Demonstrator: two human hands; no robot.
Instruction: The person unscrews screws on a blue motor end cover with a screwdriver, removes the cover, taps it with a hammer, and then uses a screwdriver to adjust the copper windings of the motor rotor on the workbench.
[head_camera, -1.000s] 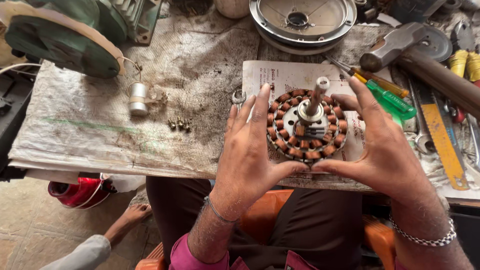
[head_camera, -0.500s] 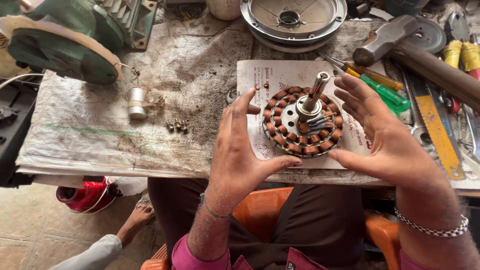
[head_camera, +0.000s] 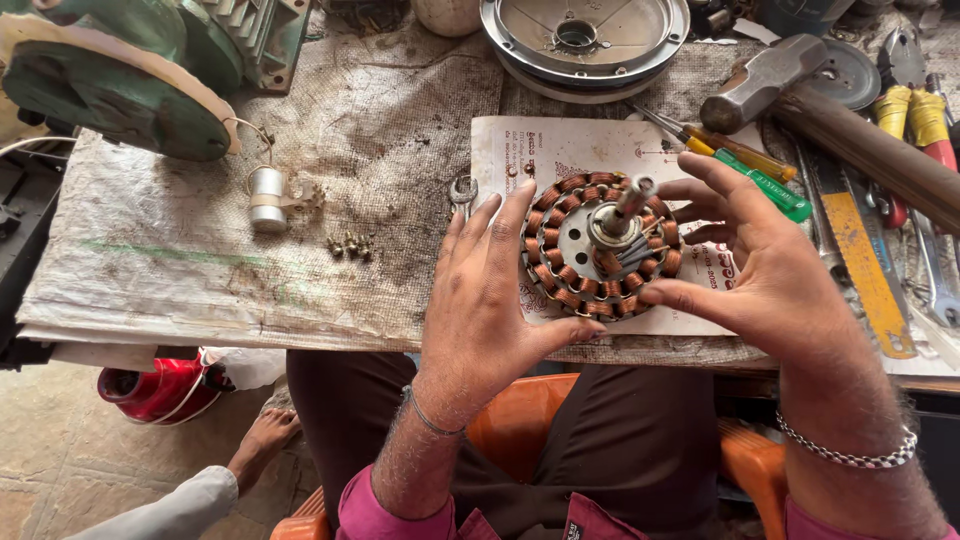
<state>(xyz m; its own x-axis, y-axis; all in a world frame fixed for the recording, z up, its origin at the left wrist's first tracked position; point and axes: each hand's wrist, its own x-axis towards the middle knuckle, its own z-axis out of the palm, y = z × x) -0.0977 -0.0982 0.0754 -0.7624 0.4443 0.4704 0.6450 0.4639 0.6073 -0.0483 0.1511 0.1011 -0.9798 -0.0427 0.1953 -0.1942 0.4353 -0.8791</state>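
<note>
Both hands framed a round fan stator (head_camera: 602, 247), a ring of copper-wound coils around a pale metal centre with a short steel shaft (head_camera: 628, 206) rising from it at a slight tilt. The stator sat on a printed paper sheet (head_camera: 560, 150) near the front edge of the table (head_camera: 250, 270), which was covered with a worn, stained woven sheet.

The left hand (head_camera: 485, 300) lay at the stator's left side, its grip spread, fingers straight and pointing away from the person, the fingertips against the coil ring and the thumb reaching under its near edge. The right hand (head_camera: 775, 265) curved around the right side, grip also spread, the thumb touching the near-right coils and the fingers bent over the far-right rim. Whether the stator rested on the paper or was lifted slightly could not be told. A chain bracelet (head_camera: 850, 455) circled the right wrist.

Just left of the left hand lay a small spanner (head_camera: 462, 192), then a cluster of small screws (head_camera: 352, 245) and a white cylindrical capacitor (head_camera: 267, 198). A green motor housing (head_camera: 120, 75) stood at the far-left corner. Beyond the paper lay a round metal fan cover (head_camera: 585, 40). To the right lay a green-handled screwdriver (head_camera: 765, 185), a hammer (head_camera: 800, 85) and a yellow file-like tool (head_camera: 865, 265). Below the table, a bare foot (head_camera: 265, 440) rested on the floor beside a red object (head_camera: 160, 388).
</note>
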